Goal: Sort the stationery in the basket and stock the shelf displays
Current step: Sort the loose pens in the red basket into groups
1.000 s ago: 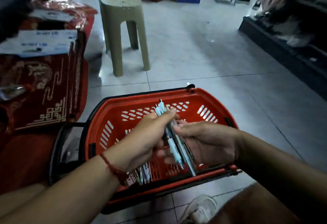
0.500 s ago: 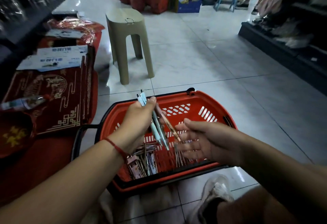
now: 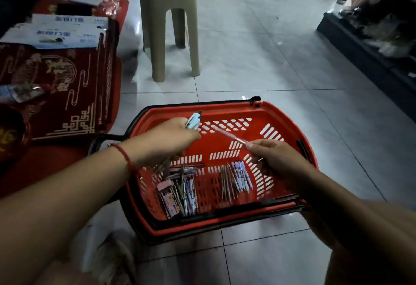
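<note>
Since half a second ago, your hands have drawn apart: the pink pen (image 3: pixel 229 135) that sat with the bundle by your left hand is now in your right hand (image 3: pixel 273 161), pinched at its near end and pointing far-left over the basket (image 3: pixel 290 127). Your left hand (image 3: pixel 171 138) is gripping the bundle of pens (image 3: pixel 193 121), their pale blue tops sticking out past your knuckles on the far side and their thin tips showing below your palm on the near side. A red cord bracelet (image 3: pixel 125 156) is circling your left wrist.

The red basket is sitting on the tiled floor (image 3: pixel 258 59) just in front of you, its black handles folded down along the rim. On its bottom, two loose groups of stationery are lying apart: at the near left, a mixed pile of pens and small flat packets (image 3: pixel 177 191), one of them pink; at the near right, a tidier row of pens (image 3: pixel 235 177).

Beyond the basket, an olive plastic stool (image 3: pixel 170 21) is standing on the floor. To the left, red and gold patterned packs (image 3: pixel 56 86) are lying stacked, with white cardboard headers (image 3: pixel 56 33) at their far end. Along the far right, a dark low shelf (image 3: pixel 364 53) is carrying blurred goods.
</note>
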`<action>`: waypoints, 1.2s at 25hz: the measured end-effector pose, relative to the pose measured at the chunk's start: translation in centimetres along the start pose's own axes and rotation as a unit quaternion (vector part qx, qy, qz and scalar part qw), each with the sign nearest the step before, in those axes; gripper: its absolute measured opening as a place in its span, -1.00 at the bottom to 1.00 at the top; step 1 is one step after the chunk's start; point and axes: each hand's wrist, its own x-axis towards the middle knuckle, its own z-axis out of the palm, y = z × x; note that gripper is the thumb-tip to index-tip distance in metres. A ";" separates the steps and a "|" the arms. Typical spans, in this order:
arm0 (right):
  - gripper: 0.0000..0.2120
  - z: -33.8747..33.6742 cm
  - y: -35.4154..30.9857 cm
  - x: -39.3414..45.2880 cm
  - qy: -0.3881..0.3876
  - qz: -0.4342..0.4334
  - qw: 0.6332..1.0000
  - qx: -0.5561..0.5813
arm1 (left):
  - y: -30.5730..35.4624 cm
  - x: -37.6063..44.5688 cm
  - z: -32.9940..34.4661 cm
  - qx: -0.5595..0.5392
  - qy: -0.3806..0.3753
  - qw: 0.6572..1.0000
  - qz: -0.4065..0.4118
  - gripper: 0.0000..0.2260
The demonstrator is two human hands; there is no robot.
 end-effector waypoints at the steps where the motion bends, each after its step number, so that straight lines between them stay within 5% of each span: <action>1: -0.79 -0.2 1.0 1.0 0.019 0.018 1.000 0.007 | -0.6 0.2 -0.4 -0.016 -0.044 0.999 -0.021 -0.89; 4: -0.79 -0.3 3.8 3.8 0.050 0.086 0.994 0.055 | -2.5 0.0 -1.1 0.084 -0.119 0.989 0.003 -0.89; 7: -0.83 0.3 4.9 6.8 0.053 0.152 0.985 -0.063 | -4.8 0.2 -0.9 0.253 -0.100 0.960 0.064 -0.91; 14: -0.90 2.5 8.6 16.6 -0.057 0.181 0.899 -0.395 | -6.2 2.0 -1.5 0.196 -0.059 0.977 0.056 -0.95; 20: -0.90 7.0 16.4 21.5 -0.127 0.197 0.879 -0.416 | -6.6 3.6 -1.4 0.163 -0.042 0.985 0.042 -0.94; 30: -0.87 9.1 18.0 24.5 -0.095 0.208 0.864 -0.449 | -8.1 7.3 -0.4 0.176 -0.051 0.983 0.013 -0.89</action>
